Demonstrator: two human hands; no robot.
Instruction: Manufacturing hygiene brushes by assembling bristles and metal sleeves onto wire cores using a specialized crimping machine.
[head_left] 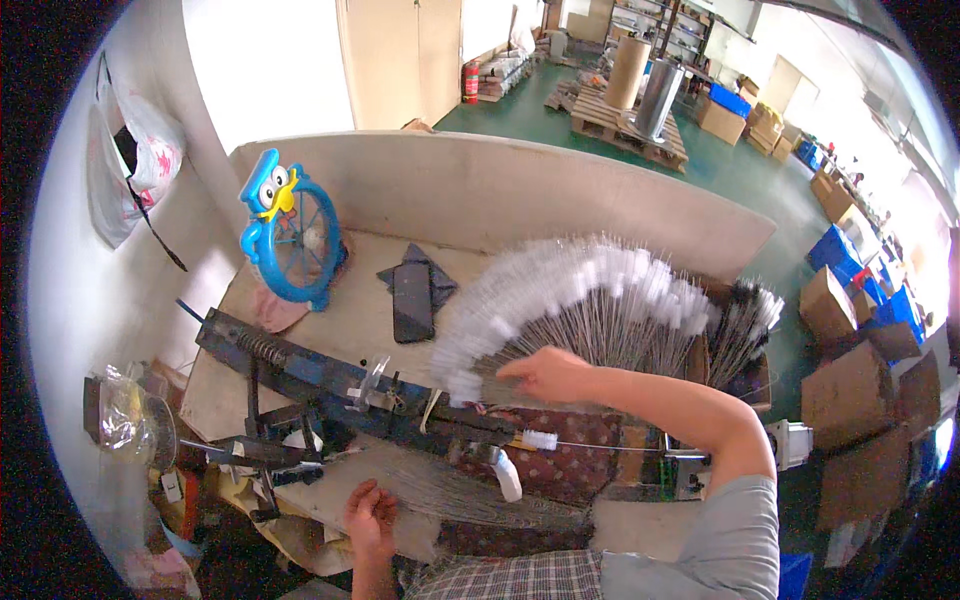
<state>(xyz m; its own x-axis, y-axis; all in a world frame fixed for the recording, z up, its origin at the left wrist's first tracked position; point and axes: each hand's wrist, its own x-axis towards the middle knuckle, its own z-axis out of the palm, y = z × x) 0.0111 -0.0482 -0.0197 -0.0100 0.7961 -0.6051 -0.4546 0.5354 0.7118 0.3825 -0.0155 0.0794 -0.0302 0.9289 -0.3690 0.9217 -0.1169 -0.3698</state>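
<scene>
My left hand is low in the head view, fingers curled in beside the loose ends of a bundle of thin metal wires. Whether a wire is between the fingertips is too small to tell. My right hand reaches across to the near left side of a fanned pile of white-bristled wire brushes, its forefinger stretched out to the left and nothing visibly held. Just below it, a small white brush on a wire runs between a long dark metal bar and a metal chuck.
A dark phone and a blue duck-shaped fan are on the worktable behind the bar. A beige panel borders its far side. Black-bristled brushes stand at right. Cardboard boxes crowd the floor beyond.
</scene>
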